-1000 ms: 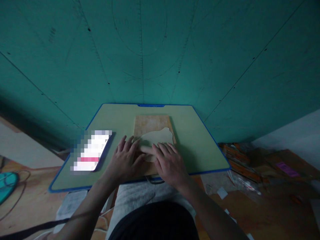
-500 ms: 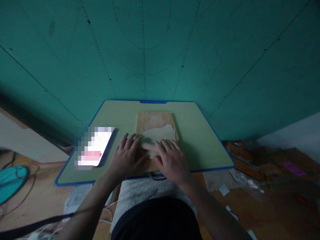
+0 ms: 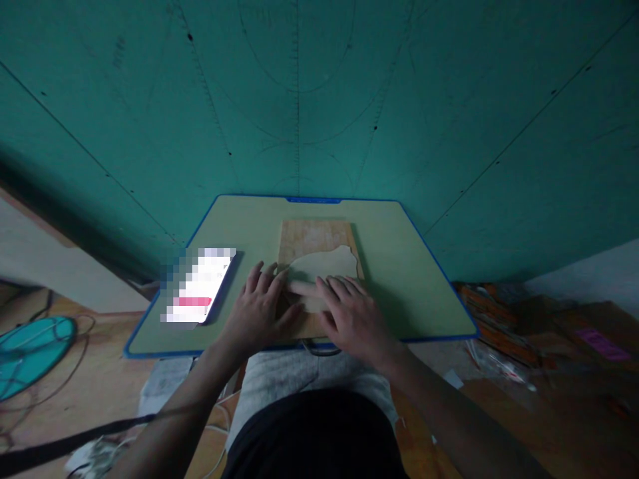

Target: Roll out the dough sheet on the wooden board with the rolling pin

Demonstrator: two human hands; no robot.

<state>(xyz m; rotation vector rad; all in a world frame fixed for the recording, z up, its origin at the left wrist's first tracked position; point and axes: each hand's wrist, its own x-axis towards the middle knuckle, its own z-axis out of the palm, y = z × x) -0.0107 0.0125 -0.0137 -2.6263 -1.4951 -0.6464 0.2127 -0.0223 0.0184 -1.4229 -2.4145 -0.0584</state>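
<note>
A sheet of pale dough (image 3: pixel 324 263) lies flattened on a wooden cutting board (image 3: pixel 314 231), its far edge curved, with a bump at the right. Across its near part rests a slim, light rolling pin (image 3: pixel 302 289). My left hand (image 3: pixel 259 307) is over the pin's left end, thumb toward me and fingers curving forward. Over the right end lies my right hand (image 3: pixel 352 313), its fingers bent side by side on top. Both palms hide the pin's ends; only its middle shows. Some dough shows on the near side of the pin too.
The board sits on a small pale-green table (image 3: pixel 409 266) with blue edging. A phone (image 3: pixel 200 286) with a lit, blurred screen stands at its left. A green wall (image 3: pixel 319 100) rises behind. Cables and a teal round object (image 3: pixel 37 356) are on the floor at left, boxes (image 3: pixel 594 332) at right.
The whole view has shifted a little, so the table appears further right and slightly higher. Both hands stay on the rolling pin, with hardly any visible movement over the dough.
</note>
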